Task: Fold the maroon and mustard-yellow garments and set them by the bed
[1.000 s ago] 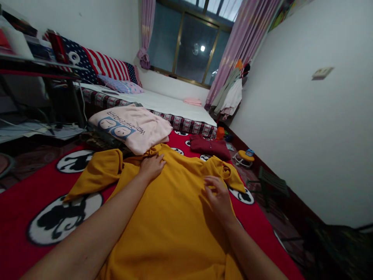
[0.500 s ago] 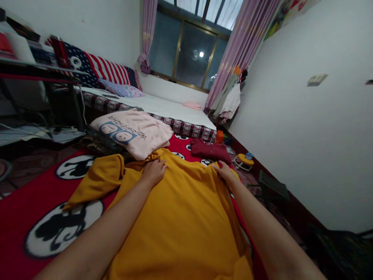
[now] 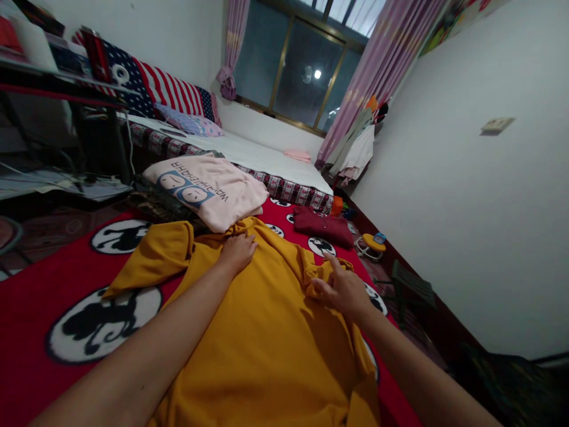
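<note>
Head view: yellow shirt [image 3: 262,344] lay spread flat on red blanket [image 3: 40,296], just below folded pink shirt [image 3: 208,190]. Left hand [image 3: 237,252] rested palm-down, fingers flat, near collar, gripping nothing. Right hand [image 3: 342,287] pinched bunched fabric at shirt's right shoulder, index finger extended. Folded maroon garment [image 3: 322,225] lay beyond, apart.

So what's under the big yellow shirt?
The yellow shirt lies on a red blanket with black-and-white cartoon circles. The blanket shows around the shirt's edges; whatever is beneath its middle is covered.
</note>
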{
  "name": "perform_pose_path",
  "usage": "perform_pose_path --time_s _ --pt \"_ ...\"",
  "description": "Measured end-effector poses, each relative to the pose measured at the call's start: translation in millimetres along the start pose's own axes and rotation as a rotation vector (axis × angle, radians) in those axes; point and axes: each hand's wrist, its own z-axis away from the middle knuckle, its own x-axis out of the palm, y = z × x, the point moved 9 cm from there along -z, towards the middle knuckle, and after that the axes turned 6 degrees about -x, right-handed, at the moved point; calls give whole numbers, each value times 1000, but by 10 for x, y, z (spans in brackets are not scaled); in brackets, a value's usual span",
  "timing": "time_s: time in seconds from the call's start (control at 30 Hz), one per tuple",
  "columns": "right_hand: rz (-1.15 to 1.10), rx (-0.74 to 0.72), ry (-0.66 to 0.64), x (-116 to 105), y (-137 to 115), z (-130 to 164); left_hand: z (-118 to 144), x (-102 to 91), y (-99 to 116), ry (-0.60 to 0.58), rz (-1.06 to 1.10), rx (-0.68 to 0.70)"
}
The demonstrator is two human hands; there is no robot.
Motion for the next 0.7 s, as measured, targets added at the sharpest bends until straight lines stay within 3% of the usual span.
perform_pose_path --time_s 0.13,0.2,0.27,0.37,0.47,0.57,0.7 --pt "32 113 -142 269 56 -294 13 3 10 4 -8 25" --pt "41 74 -232 409 42 -421 16 -4 2 7 -8 20" --pt "46 33 -254 404 107 -558 18 -22 -2 12 -6 13" --pt "-127 141 -124 136 513 -765 25 -79 5 19 28 -5" --pt "-574 492 142 -31 1141 -747 38 -230 22 92 122 -38" --pt "-809 663 282 181 1356 -568 55 -390 -80 199 142 -192" --pt "-948 717 394 615 1237 -326 48 -274 -299 47 25 -432"
